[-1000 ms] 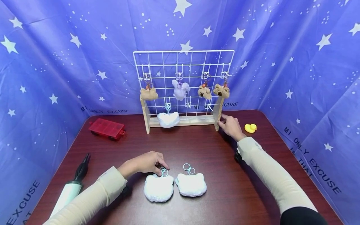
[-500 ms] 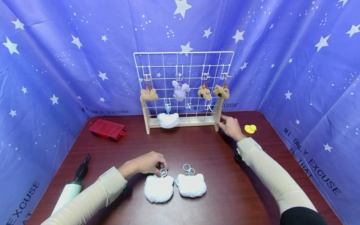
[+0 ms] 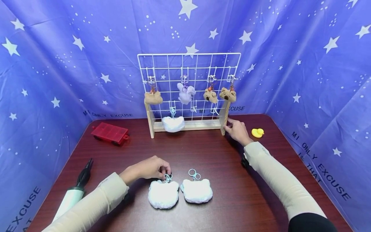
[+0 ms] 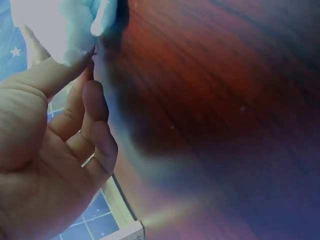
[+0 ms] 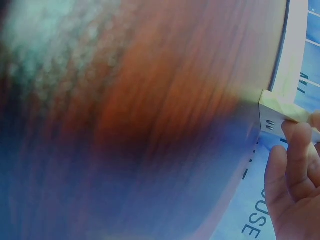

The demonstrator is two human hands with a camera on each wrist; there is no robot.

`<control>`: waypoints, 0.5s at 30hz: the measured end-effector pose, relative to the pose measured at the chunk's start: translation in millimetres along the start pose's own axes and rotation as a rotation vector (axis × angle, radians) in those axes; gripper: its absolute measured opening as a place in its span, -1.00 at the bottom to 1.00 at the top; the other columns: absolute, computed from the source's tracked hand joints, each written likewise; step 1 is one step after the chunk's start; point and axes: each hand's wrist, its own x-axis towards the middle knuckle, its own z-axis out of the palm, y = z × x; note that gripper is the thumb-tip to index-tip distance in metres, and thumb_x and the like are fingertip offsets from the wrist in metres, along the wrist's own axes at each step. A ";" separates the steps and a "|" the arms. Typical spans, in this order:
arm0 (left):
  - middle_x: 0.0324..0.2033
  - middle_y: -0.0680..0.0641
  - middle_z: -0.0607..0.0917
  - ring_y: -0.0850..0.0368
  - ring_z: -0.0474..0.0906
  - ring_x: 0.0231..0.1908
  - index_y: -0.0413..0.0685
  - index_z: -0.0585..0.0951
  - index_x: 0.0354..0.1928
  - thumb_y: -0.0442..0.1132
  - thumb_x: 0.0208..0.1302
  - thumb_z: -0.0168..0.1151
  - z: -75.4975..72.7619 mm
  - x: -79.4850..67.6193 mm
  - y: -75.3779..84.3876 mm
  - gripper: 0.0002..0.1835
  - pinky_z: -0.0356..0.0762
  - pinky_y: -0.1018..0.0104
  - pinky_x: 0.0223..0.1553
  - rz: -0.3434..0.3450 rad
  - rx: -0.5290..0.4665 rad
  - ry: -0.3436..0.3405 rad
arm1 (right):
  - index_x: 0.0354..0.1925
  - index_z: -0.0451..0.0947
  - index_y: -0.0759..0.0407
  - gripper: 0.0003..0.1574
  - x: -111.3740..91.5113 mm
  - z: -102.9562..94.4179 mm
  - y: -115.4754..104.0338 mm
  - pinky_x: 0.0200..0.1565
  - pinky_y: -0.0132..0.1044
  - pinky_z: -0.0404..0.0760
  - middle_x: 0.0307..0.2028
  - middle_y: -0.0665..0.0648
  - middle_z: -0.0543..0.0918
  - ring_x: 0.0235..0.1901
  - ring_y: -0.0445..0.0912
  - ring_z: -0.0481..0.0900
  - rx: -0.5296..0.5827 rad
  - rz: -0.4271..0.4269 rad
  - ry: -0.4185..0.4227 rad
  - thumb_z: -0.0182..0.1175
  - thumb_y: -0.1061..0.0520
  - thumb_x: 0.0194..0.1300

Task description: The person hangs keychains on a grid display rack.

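Note:
Two white plush keychains lie side by side on the table in the head view. My left hand [image 3: 150, 168] pinches the pale-blue key ring of the left plush keychain [image 3: 163, 195] between thumb and fingertips. That white plush [image 4: 67, 25] shows at the top of the left wrist view, right at the thumb tip. Beside it lies the right plush keychain [image 3: 197, 191], its rings [image 3: 194, 174] pointing away from me. My right hand [image 3: 238, 131] grips the right wooden leg [image 3: 224, 120] of the wire grid rack [image 3: 189, 60]; the same leg [image 5: 280, 107] appears at the fingertips in the right wrist view.
Several brown and lilac plush keychains hang along the rack's upper row. A white plush [image 3: 173, 124] hangs lower, left of two hooks [image 3: 214, 111]. Around the table [image 3: 232, 187] stand a red plastic box [image 3: 110, 132], a hand pump [image 3: 71, 198] and a yellow duck [image 3: 257, 132].
My left fingers have closed on the key ring and shifted slightly left with it, tilting the rings. The right hand stays on the rack's leg.

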 end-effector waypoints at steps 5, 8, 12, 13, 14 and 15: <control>-0.47 0.18 0.74 0.47 0.55 -0.45 0.07 0.75 -0.17 -0.40 0.24 0.40 -1.9 -2.8 -2.5 -0.79 0.57 0.54 -0.36 0.008 -0.024 -0.023 | 0.40 0.46 0.15 -0.33 -0.2 0.5 -0.6 -0.29 -0.10 0.67 -0.27 0.22 0.83 -0.30 0.03 0.73 0.004 0.000 0.000 0.26 -0.03 0.42; -0.47 0.19 0.75 0.48 0.54 -0.45 0.09 0.76 -0.11 -0.40 0.27 0.36 -2.9 -3.6 -4.1 -0.76 0.56 0.55 -0.37 0.018 -0.026 -0.031 | 0.41 0.44 0.14 -0.32 -0.3 0.8 -0.8 -0.25 -0.08 0.67 -0.26 0.21 0.83 -0.31 0.01 0.71 0.008 0.012 -0.011 0.26 -0.03 0.42; -0.48 0.17 0.76 0.49 0.48 -0.48 0.08 0.79 -0.04 -0.38 0.30 0.33 -5.1 -4.3 -3.2 -0.73 0.52 0.57 -0.41 0.030 -0.035 -0.021 | 0.42 0.44 0.13 -0.31 0.0 0.8 -0.8 -0.23 -0.05 0.68 -0.27 0.21 0.83 -0.32 0.01 0.71 0.008 0.026 -0.018 0.26 -0.03 0.41; -0.49 0.15 0.76 0.49 0.47 -0.49 0.08 0.79 -0.04 -0.38 0.31 0.33 -6.0 -4.4 -2.5 -0.73 0.50 0.57 -0.43 0.032 -0.040 -0.014 | 0.42 0.44 0.13 -0.31 0.0 0.6 -1.0 -0.24 -0.06 0.68 -0.26 0.21 0.83 -0.32 0.02 0.71 0.008 0.028 -0.017 0.26 -0.03 0.41; -0.49 0.14 0.76 0.49 0.46 -0.50 0.07 0.80 -0.04 -0.38 0.31 0.33 -6.8 -4.5 -1.8 -0.73 0.49 0.58 -0.44 0.032 -0.041 -0.007 | 0.42 0.44 0.13 -0.31 0.0 0.3 -1.1 -0.25 -0.06 0.68 -0.26 0.21 0.83 -0.32 0.02 0.71 0.006 0.027 -0.016 0.26 -0.03 0.41; -0.50 0.14 0.75 0.49 0.45 -0.50 0.07 0.80 -0.04 -0.37 0.31 0.34 -7.9 -4.8 -0.8 -0.74 0.47 0.58 -0.45 0.032 -0.042 0.000 | 0.41 0.44 0.12 -0.31 0.1 0.3 -1.2 -0.26 -0.08 0.67 -0.26 0.21 0.83 -0.32 0.02 0.71 0.006 0.029 -0.016 0.27 -0.03 0.40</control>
